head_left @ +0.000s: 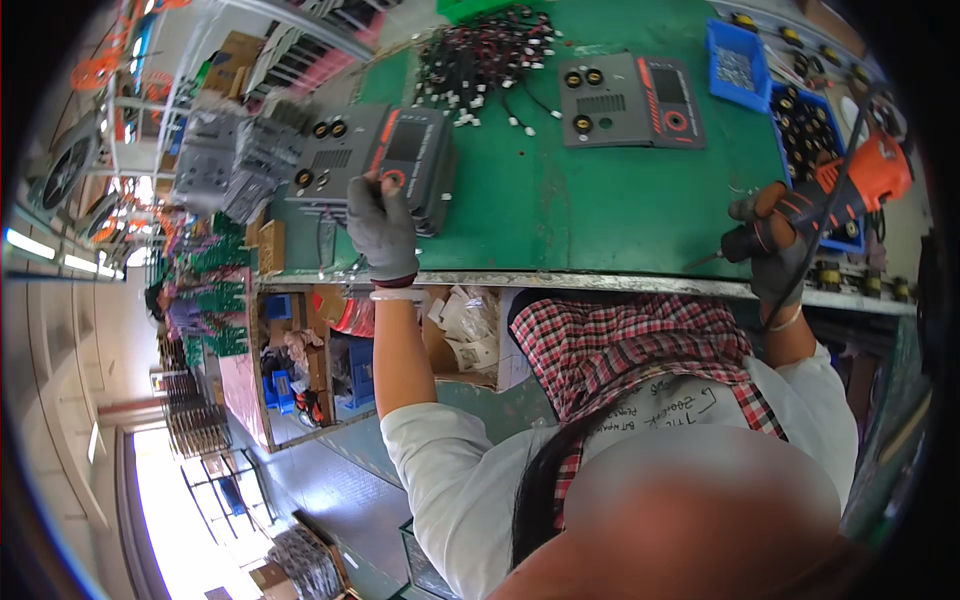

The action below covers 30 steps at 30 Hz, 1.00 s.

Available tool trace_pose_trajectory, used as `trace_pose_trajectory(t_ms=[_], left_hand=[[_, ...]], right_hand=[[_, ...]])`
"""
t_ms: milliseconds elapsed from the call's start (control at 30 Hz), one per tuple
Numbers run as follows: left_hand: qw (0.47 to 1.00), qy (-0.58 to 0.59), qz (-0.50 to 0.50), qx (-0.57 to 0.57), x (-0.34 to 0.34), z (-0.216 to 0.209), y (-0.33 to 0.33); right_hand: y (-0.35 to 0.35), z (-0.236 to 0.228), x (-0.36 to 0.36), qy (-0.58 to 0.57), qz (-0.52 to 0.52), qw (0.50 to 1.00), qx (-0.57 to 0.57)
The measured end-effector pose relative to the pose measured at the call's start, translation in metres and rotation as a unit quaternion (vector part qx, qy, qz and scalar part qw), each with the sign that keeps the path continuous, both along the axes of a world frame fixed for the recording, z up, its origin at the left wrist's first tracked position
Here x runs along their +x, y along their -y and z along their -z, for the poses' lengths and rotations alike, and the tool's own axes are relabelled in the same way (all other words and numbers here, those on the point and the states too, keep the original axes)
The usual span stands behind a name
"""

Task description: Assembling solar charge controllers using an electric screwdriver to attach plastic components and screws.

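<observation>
My left hand (383, 232), in a grey glove with bare fingertips, rests over the near part of a grey panel (335, 160) at the left. Its fingers are drawn together beside the panel's red ring; anything between them is too small to make out. This panel lies on top of a stack of similar ones and has brass-centred black fittings, slots and a dark window. At the right, my right hand (775, 262) grips an orange and black cordless drill (845, 195), its bit pointing left above the bench edge. A second grey panel (615, 105) lies apart on the green bench.
A heap of dark wires with white connectors (485, 65) lies at the back. Blue bins hold small metal parts (735, 68) and black round fittings (805, 135). Grey bagged parts (255, 165) stand left. A black cable (835, 200) hangs across the drill. Shelves (340, 370) sit below.
</observation>
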<state>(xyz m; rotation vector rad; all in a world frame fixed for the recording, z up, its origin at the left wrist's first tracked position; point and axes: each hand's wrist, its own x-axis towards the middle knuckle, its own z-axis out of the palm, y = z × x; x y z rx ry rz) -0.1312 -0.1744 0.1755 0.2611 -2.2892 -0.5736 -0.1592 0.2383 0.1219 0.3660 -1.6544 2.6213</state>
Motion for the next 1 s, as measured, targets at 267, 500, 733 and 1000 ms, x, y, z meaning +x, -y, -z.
trace_pose_trajectory(t_ms=[267,500,733,1000], left_hand=[[0.930,0.192,0.294,-0.109,-0.057,0.085,-0.138],[0.869,0.247,0.419,-0.089,-0.070,0.127,-0.251],[0.863,0.307,0.402,-0.012,-0.083,0.129,-0.298],[0.877,0.219,0.414,0.108,-0.097,0.127,-0.321]], right_hand=[[-0.034,-0.011,-0.011,-0.078,0.127,0.988,0.051],[-0.063,0.013,-0.058,-0.182,0.362,0.897,0.179],[-0.056,0.023,-0.076,-0.166,0.333,0.870,0.324],[-0.058,0.003,-0.052,-0.123,0.223,0.967,0.023]])
